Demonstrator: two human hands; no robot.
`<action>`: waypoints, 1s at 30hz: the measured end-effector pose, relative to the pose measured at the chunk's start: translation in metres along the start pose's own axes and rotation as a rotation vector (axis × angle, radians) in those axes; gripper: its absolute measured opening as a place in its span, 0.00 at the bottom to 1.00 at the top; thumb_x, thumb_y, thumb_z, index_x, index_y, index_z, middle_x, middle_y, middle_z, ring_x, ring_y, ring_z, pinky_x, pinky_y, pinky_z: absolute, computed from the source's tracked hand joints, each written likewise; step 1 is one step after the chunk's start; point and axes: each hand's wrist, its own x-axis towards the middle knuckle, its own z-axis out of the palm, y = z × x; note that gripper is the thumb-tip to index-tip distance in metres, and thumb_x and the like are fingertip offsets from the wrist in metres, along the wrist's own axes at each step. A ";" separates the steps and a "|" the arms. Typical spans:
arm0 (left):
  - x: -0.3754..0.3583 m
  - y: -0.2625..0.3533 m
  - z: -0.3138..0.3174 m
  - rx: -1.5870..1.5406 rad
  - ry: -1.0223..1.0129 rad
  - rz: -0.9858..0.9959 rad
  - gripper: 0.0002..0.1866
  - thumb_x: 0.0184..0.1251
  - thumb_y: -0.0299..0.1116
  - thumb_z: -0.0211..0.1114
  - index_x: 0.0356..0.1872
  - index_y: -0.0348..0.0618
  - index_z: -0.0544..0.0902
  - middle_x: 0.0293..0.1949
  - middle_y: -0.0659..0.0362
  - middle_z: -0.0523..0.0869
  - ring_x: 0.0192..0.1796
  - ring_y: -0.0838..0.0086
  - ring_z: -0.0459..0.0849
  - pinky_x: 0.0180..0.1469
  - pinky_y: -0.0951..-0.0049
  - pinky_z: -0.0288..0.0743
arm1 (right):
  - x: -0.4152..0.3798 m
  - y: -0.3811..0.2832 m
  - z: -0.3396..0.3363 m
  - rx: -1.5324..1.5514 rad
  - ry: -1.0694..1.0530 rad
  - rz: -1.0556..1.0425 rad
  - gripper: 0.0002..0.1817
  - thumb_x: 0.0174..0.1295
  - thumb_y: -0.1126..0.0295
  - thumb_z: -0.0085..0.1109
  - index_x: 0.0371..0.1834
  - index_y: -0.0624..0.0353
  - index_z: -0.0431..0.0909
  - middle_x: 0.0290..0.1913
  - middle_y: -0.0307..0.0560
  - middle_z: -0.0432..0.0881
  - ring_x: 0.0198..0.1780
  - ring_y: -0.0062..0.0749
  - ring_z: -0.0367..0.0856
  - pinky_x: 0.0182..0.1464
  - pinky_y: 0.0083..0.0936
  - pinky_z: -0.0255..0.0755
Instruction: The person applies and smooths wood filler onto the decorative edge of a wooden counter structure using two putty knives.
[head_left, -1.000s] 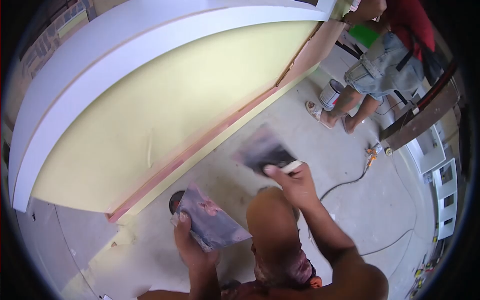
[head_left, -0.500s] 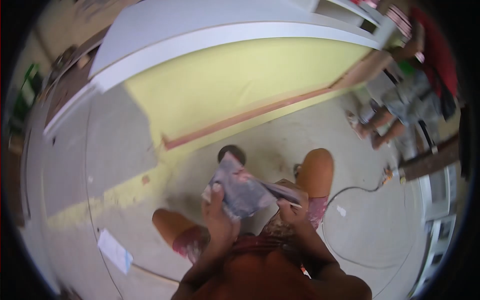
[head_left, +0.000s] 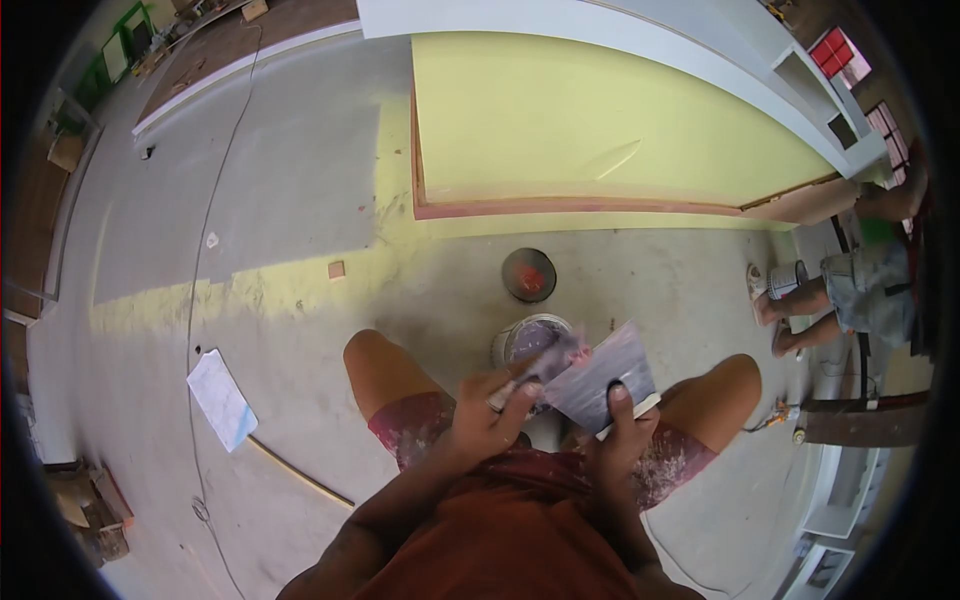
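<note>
My left hand (head_left: 485,420) is closed round a flat, putty-smeared scraper (head_left: 545,365), blurred by motion. My right hand (head_left: 622,432) grips a wider putty spreader (head_left: 603,375), thumb on its grey face beside a pale edge strip. The two blades meet or overlap, with a pink dab of putty (head_left: 582,354) where they come together. Just beyond them, between my knees, stands an open tin (head_left: 508,343) with greyish contents. A round dark lid (head_left: 515,288) with reddish paste on it lies on the floor past the tin.
A white-edged cabinet with a yellow panel (head_left: 600,130) lies ahead. At the right, a person's legs (head_left: 800,300) stand beside another tin (head_left: 788,278). A paper sheet (head_left: 220,400), a thin stick (head_left: 300,472) and a cable (head_left: 212,205) lie left. A small block (head_left: 336,270) sits on the floor.
The view has swung, and the tin has come into sight. The left-hand blade has tilted from face-up to nearly edge-on, while the right-hand spreader now shows its broad face.
</note>
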 end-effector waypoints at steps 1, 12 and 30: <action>0.000 0.006 -0.005 0.132 -0.163 0.050 0.17 0.71 0.30 0.59 0.57 0.33 0.80 0.38 0.47 0.86 0.34 0.63 0.86 0.42 0.69 0.78 | 0.003 -0.004 -0.001 -0.006 -0.006 0.008 0.14 0.62 0.68 0.62 0.41 0.71 0.77 0.28 0.48 0.82 0.19 0.27 0.78 0.15 0.24 0.69; 0.012 0.017 0.024 -0.993 0.502 -0.622 0.19 0.73 0.42 0.56 0.56 0.40 0.77 0.39 0.57 0.87 0.39 0.68 0.88 0.45 0.70 0.83 | 0.051 -0.044 -0.041 -0.598 -0.585 -0.980 0.18 0.63 0.68 0.59 0.48 0.73 0.80 0.39 0.59 0.85 0.37 0.43 0.83 0.41 0.35 0.76; -0.019 0.001 0.096 -0.610 0.087 -0.359 0.20 0.74 0.38 0.58 0.57 0.32 0.76 0.48 0.58 0.83 0.50 0.76 0.81 0.56 0.72 0.74 | 0.098 0.004 -0.070 -1.151 -0.745 -0.624 0.21 0.62 0.68 0.65 0.56 0.62 0.74 0.42 0.50 0.84 0.42 0.42 0.83 0.42 0.40 0.77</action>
